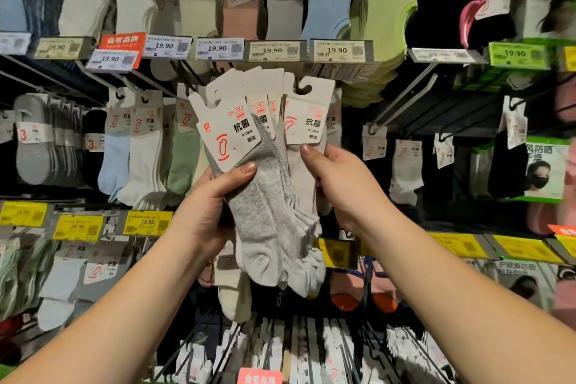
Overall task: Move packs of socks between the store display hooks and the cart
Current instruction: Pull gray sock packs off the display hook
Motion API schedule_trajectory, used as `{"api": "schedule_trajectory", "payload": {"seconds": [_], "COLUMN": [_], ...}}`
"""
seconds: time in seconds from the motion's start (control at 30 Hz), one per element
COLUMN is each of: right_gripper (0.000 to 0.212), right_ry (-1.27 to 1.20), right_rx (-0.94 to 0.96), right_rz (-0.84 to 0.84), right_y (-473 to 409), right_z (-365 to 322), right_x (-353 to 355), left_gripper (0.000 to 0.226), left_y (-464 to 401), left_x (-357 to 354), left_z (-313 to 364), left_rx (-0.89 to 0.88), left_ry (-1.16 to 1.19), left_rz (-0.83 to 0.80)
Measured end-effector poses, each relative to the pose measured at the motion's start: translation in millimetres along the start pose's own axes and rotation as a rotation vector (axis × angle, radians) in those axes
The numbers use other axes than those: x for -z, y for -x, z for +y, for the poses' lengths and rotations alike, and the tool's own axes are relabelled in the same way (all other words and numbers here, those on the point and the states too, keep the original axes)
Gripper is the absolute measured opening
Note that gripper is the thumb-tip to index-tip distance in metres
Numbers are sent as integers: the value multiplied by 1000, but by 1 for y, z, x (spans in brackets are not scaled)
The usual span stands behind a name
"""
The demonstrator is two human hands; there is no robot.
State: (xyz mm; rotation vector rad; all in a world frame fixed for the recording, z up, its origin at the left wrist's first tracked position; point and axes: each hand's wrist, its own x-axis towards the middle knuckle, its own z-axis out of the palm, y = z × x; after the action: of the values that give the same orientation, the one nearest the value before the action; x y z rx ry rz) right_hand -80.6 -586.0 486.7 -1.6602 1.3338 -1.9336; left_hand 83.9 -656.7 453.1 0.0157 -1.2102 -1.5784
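A fanned bundle of grey sock packs (271,212) with white card headers sits in front of the display, at the centre of the head view. My left hand (215,206) grips the bundle from the left, thumb on the front pack's card. My right hand (339,184) pinches the rightmost pack (307,121) just below its card; that card's hook slot sits at a display hook (300,86), and I cannot tell whether it hangs on it. No cart is in view.
Rows of hanging sock packs (143,159) fill the display on all sides. Price tags (216,48) run along the rails. Bare metal hooks (402,103) stick out at the right. Mask packs (544,168) hang far right. More hooks with white packs lie below.
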Motion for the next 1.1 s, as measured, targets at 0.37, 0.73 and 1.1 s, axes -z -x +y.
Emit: {"api": "schedule_trajectory", "payload": {"seconds": [0.37,0.73,1.1], "right_gripper": [20,17,26], "right_ry": [74,61,350], "right_rx": [9,-31,-169], "right_rz": [147,117,223], "right_y": [-43,-77,-97], "right_z": [0,-4,20], "right_x": [43,53,57], "left_gripper": [50,42,84], "left_y": [-16,-12,-8], "left_x": [13,8,5], "left_z": [5,3,5], "left_rx": [57,72,95], "left_ry": [171,142,127], "left_rz": [27,-2,-35]}}
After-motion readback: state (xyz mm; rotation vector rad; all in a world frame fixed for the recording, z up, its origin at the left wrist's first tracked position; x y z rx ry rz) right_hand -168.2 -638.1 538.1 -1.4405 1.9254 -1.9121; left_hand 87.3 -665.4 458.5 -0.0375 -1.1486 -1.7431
